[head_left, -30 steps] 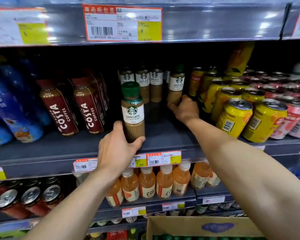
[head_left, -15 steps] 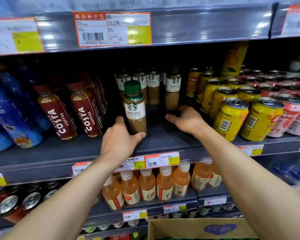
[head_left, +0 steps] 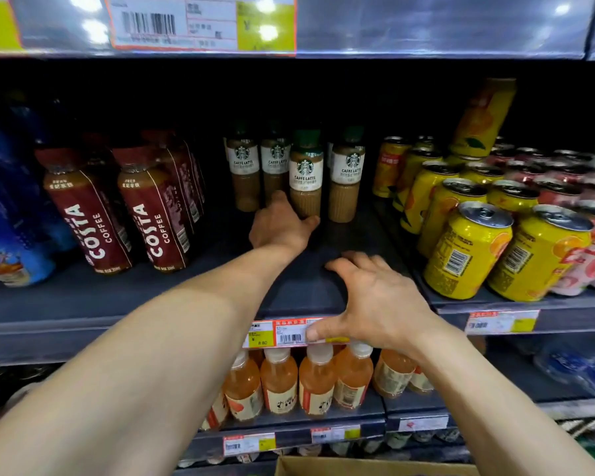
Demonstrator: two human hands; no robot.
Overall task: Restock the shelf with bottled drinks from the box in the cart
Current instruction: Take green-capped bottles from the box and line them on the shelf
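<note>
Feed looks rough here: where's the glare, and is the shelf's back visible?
Head view: lamp glare spots sit on the price tag above. Head view: behind the latte bottles is only black shadow. Head view: wide-angle bending leans the red coffee bottles and yellow cans outward.

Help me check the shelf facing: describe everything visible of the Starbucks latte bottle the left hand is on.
The latte bottle is small and looks like clear plastic, with a dark green cap, a white label bearing the green Starbucks logo and "Caffe Latte", and a ribbed lower body full of beige drink. It stands upright on the dark shelf among matching bottles, label facing out. The left hand grips its base, thumb on the left, fingers curled round the right.
</note>
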